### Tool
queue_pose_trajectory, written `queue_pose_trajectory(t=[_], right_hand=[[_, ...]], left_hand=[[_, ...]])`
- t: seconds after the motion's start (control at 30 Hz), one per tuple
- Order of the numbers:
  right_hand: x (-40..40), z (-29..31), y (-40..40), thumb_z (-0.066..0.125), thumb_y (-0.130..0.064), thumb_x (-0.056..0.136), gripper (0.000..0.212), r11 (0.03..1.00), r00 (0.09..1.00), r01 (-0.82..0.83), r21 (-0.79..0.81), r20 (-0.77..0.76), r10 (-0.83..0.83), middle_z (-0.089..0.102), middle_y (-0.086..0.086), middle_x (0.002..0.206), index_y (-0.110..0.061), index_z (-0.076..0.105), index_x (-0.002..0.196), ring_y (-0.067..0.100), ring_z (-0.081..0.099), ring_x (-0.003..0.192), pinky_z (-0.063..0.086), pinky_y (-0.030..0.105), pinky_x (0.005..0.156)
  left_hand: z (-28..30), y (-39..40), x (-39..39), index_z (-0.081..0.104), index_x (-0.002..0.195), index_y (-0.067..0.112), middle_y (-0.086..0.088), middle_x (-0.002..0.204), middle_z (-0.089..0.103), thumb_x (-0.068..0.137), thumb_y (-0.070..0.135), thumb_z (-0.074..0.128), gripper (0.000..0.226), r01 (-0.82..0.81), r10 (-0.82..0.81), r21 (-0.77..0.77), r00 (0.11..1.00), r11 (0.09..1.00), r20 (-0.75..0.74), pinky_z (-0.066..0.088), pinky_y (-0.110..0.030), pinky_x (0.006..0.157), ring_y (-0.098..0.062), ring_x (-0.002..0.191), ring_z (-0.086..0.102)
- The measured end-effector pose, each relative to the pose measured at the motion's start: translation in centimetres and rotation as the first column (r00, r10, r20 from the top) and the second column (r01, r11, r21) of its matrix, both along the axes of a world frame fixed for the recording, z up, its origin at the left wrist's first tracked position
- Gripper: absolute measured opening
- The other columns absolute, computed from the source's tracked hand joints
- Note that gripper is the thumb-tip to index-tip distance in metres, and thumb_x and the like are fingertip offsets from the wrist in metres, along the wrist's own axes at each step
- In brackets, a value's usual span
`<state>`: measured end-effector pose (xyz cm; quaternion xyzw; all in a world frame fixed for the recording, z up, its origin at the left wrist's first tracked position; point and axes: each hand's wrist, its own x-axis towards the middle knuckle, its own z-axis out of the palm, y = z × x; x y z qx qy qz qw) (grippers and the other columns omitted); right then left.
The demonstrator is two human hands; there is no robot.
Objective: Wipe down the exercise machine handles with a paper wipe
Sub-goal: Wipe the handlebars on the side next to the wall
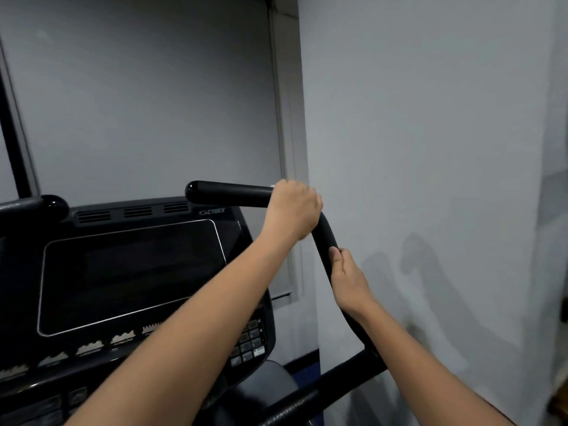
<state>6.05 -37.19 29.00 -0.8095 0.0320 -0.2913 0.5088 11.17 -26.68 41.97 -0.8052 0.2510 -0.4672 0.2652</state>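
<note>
The right handle (227, 193) of the exercise machine is a black padded bar that runs left to a rounded end, bends, and drops toward me. My left hand (292, 210) is curled over the bend. Only a thin white edge of the paper wipe (273, 186) shows at its knuckles; the hand hides the remainder. Lower on the sloping part, my right hand (347, 278) grips the bar, thumb lying along it.
The machine's dark console screen (132, 272) with a keypad (250, 339) fills the lower left. The other handle's rounded end (52, 204) sits at the far left. A pale wall (430, 149) stands close behind the right handle.
</note>
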Motion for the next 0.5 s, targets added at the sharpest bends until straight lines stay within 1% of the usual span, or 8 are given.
queue_pose_trajectory(t=[0.1, 0.17, 0.2, 0.3, 0.33, 0.37, 0.43, 0.5], right_hand=[[0.0, -0.1, 0.0, 0.023, -0.047, 0.105, 0.041, 1.0, 1.0, 0.002, -0.002, 0.001, -0.002, 0.055, 0.001, 0.083, -0.014, 0.047, 0.098, 0.015, 0.052, 0.075, 0.037, 0.03, 0.064], [0.0, -0.1, -0.1, 0.023, -0.048, 0.104, 0.043, 1.0, 1.0, -0.005, 0.001, 0.002, 0.005, 0.055, 0.002, 0.084, -0.013, 0.047, 0.097, 0.019, 0.053, 0.079, 0.038, 0.031, 0.065], [0.0, -0.1, -0.1, 0.022, -0.049, 0.104, 0.044, 1.0, 1.0, -0.011, 0.002, 0.001, 0.011, 0.056, 0.003, 0.087, -0.013, 0.047, 0.099, 0.019, 0.054, 0.082, 0.038, 0.032, 0.067], [-0.2, 0.0, -0.1, 0.022, -0.05, 0.104, 0.045, 1.0, 1.0, -0.029, 0.012, -0.012, 0.029, 0.058, 0.004, 0.094, -0.014, 0.048, 0.104, 0.018, 0.055, 0.086, 0.038, 0.033, 0.071], [-0.2, 0.0, -0.1, 0.021, -0.05, 0.104, 0.044, 0.999, 0.999, -0.031, 0.009, -0.013, 0.031, 0.059, 0.003, 0.094, -0.014, 0.048, 0.105, 0.017, 0.054, 0.087, 0.038, 0.033, 0.071], [-0.2, 0.0, -0.1, 0.021, -0.05, 0.104, 0.044, 0.999, 0.999, -0.032, 0.01, -0.013, 0.032, 0.058, 0.002, 0.094, -0.015, 0.048, 0.105, 0.017, 0.054, 0.087, 0.038, 0.033, 0.072], [0.0, -0.1, -0.2, 0.021, -0.05, 0.104, 0.043, 0.999, 0.999, -0.034, 0.017, -0.004, 0.034, 0.057, 0.0, 0.093, -0.015, 0.048, 0.103, 0.018, 0.054, 0.088, 0.037, 0.034, 0.074], [0.1, -0.2, -0.2, 0.022, -0.049, 0.104, 0.043, 0.999, 1.0, -0.032, 0.037, 0.002, 0.032, 0.057, 0.0, 0.093, -0.015, 0.048, 0.103, 0.019, 0.055, 0.09, 0.037, 0.034, 0.076]], left_hand=[[-1.8, 1.2, 0.8, 0.058, 0.104, 0.015, -0.006, 0.096, 0.056, 0.105, 0.026, 0.023, 0.036, 0.162, -0.163, 0.117, 0.987, 0.98, -0.001, 0.036, -0.04, 0.078, -0.029, 0.086, 0.049], [-1.7, 3.3, 1.2, 0.058, 0.111, 0.016, -0.005, 0.1, 0.056, 0.106, 0.029, 0.034, 0.028, 0.25, -0.255, 0.135, 0.967, 0.959, 0.017, 0.042, -0.041, 0.086, -0.027, 0.09, 0.049], [-1.2, 4.3, 1.2, 0.059, 0.113, 0.017, -0.004, 0.102, 0.057, 0.105, 0.032, 0.037, 0.028, 0.256, -0.259, 0.095, 0.966, 0.962, 0.019, 0.044, -0.04, 0.087, -0.026, 0.091, 0.052], [1.6, 7.0, 0.1, 0.059, 0.107, 0.017, -0.006, 0.1, 0.064, 0.104, 0.032, 0.023, 0.039, 0.084, -0.09, -0.1, 0.994, 0.991, -0.059, 0.042, -0.039, 0.07, -0.028, 0.086, 0.059], [2.5, 8.0, 0.1, 0.059, 0.104, 0.017, -0.008, 0.097, 0.066, 0.105, 0.031, 0.024, 0.039, 0.01, -0.021, -0.147, 0.997, 0.989, -0.074, 0.041, -0.038, 0.066, -0.03, 0.084, 0.061], [3.4, 8.7, 0.2, 0.061, 0.102, 0.016, -0.009, 0.097, 0.067, 0.105, 0.033, 0.026, 0.038, -0.053, 0.03, -0.202, 0.993, 0.978, -0.117, 0.041, -0.037, 0.066, -0.033, 0.084, 0.062], [5.2, 9.0, 0.2, 0.063, 0.103, 0.014, -0.011, 0.103, 0.067, 0.104, 0.04, 0.028, 0.044, -0.205, 0.121, -0.288, 0.951, 0.936, -0.284, 0.043, -0.038, 0.074, -0.034, 0.091, 0.06], [6.0, 7.1, 0.2, 0.062, 0.101, 0.007, -0.007, 0.1, 0.067, 0.103, 0.042, 0.029, 0.048, -0.289, 0.145, -0.302, 0.895, 0.908, -0.423, 0.043, -0.038, 0.083, -0.032, 0.097, 0.061]])
